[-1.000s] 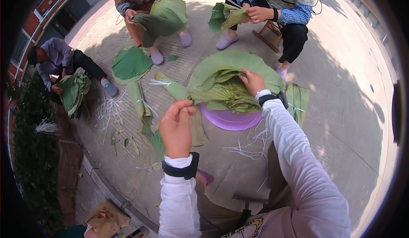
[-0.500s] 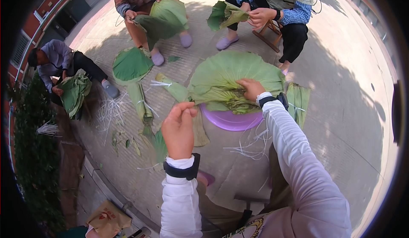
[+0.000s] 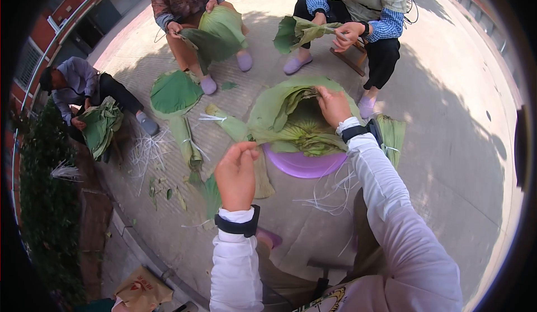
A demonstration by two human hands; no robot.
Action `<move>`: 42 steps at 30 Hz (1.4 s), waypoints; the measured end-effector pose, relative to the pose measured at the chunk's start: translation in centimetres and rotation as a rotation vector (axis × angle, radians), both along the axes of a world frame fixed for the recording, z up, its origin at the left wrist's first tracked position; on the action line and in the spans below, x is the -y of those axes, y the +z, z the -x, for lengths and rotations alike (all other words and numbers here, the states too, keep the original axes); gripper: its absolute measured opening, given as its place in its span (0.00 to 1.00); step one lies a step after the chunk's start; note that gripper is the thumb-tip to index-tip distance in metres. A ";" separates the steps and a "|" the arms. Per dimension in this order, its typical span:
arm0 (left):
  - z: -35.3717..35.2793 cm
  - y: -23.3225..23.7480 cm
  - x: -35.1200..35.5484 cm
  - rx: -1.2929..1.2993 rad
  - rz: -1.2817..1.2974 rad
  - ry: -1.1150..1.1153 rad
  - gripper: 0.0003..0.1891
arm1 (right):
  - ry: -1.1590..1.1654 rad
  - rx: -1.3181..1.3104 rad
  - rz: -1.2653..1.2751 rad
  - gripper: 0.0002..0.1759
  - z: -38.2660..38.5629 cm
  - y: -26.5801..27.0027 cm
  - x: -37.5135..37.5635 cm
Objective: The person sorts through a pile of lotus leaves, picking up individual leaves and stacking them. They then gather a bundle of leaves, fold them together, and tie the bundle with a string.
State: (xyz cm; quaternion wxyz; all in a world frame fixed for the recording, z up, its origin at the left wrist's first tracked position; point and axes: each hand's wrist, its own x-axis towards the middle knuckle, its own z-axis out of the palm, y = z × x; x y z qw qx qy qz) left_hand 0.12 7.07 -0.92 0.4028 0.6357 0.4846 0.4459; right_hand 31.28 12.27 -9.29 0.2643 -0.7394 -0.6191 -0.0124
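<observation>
A stack of large green leaves (image 3: 263, 108) lies over a purple basin (image 3: 307, 165). My right hand (image 3: 335, 106) grips the upper leaves near the far side, lifted so that a dark hollow shows over the yellow-green leaves below. My left hand (image 3: 237, 175) is at the near left edge of the stack, thumb and fingers pinched at the leaf's edge. The basin's far part is hidden under the leaves. Tied leaf bundles lie on both sides, one (image 3: 183, 141) at the left and one (image 3: 390, 138) at the right.
Two seated people handle leaves across from me, and a third person (image 3: 84, 80) sits at the far left with a leaf bundle. White strips (image 3: 148, 152) and leaf scraps lie on the ground. A round leaf (image 3: 174, 94) rests behind the left bundle. A paper bag (image 3: 142, 291) stands bottom left.
My right hand has moved slightly up and away, raising and folding the upper leaves, so a hollow has opened beneath them. The view has shifted slightly.
</observation>
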 end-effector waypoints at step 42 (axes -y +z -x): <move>4.5 -0.2 11.8 -0.326 0.260 -0.098 0.32 | 0.685 -0.621 0.195 0.36 18.2 7.2 23.8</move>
